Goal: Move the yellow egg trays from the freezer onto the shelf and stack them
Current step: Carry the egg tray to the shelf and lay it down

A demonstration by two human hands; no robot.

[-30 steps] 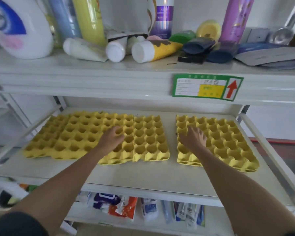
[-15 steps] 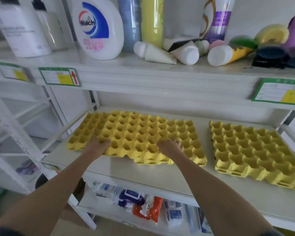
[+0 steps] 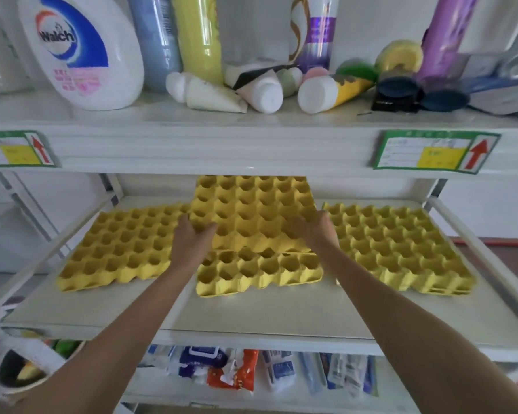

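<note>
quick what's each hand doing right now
Left hand: closed on the left edge of the raised tray.
Right hand: closed on the same tray's right edge.

Big white plastic detergent bottle [image 3: 81, 52] on upper shelf, left: blue-red logo reads "Walch"; pink print below too blurred to read. Green-bordered paper shelf tag [image 3: 435, 152] on upper shelf front edge, right: red up-arrow, yellow patch, text illegible. Second green-bordered tag [image 3: 17, 149] at left: same arrow, text unreadable. Purple-white tall bottle [image 3: 316, 31]: print not legible.
</note>
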